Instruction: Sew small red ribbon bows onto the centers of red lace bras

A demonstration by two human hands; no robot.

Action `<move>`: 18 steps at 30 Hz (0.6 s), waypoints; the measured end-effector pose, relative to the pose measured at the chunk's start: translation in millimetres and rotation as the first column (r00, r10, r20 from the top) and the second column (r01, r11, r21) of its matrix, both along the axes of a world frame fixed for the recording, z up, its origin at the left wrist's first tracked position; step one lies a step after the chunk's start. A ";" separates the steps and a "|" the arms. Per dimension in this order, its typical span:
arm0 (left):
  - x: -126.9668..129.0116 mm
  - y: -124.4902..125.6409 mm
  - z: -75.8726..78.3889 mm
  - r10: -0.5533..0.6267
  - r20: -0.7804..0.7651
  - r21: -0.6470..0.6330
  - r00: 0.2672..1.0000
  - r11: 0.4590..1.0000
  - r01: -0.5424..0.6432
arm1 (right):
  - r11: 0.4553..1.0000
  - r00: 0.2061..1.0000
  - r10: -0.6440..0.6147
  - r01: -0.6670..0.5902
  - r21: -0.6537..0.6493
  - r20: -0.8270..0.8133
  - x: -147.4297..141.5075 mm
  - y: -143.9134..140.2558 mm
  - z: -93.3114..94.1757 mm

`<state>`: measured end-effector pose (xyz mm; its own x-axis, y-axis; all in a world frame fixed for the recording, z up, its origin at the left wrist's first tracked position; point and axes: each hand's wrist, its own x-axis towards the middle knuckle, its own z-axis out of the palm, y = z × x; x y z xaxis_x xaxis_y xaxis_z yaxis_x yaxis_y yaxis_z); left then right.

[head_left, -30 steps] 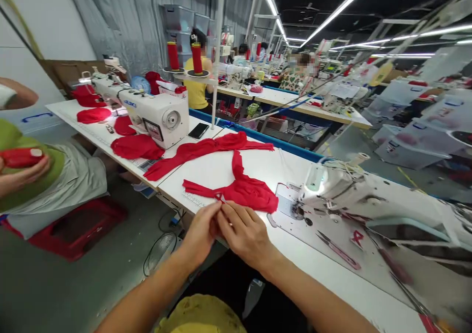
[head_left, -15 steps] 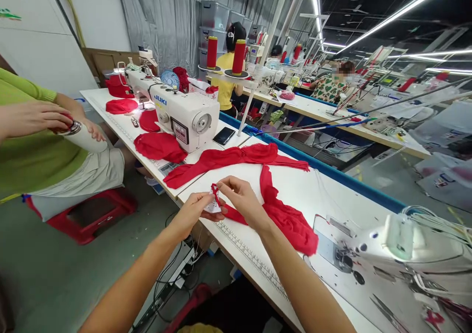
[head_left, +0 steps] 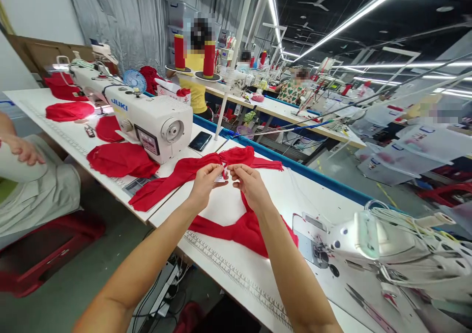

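Red stretch-fabric garment piece (head_left: 243,230) lying on white worktable (head_left: 324,190), its small white label (head_left: 221,177) raised above the cloth and pinched between left hand (head_left: 205,183) and right hand (head_left: 248,183), white sewing machine (head_left: 387,242) near.

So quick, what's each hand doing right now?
Left hand: fingers pinched shut on the small white fabric tag.
Right hand: fingers pinched on the same tag.
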<state>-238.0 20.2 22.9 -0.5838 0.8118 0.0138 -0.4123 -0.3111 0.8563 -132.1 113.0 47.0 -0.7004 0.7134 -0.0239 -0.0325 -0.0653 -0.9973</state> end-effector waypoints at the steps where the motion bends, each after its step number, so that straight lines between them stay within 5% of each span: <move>1: 0.7 5.5 -1.3 0.019 0.014 0.009 1.000 1.000 -0.019 | 0.999 1.000 -0.012 0.012 0.039 0.009 1.5 2.1 0.1; 8: 2.4 21.6 -14.0 0.059 0.067 0.039 0.996 0.997 -0.061 | 0.993 0.999 -0.041 0.041 0.115 -0.008 3.2 8.4 -9.4; 18: 7.5 16.2 -12.4 0.058 0.026 0.035 0.998 0.998 -0.058 | 0.992 1.000 -0.014 0.014 0.129 -0.003 4.7 10.1 -10.5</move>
<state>-230.5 36.4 10.5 -0.6304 0.7758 0.0272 -0.4135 -0.3653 0.8340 -127.4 123.1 36.5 -0.6901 0.7202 0.0704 -0.0345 0.0645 -0.9973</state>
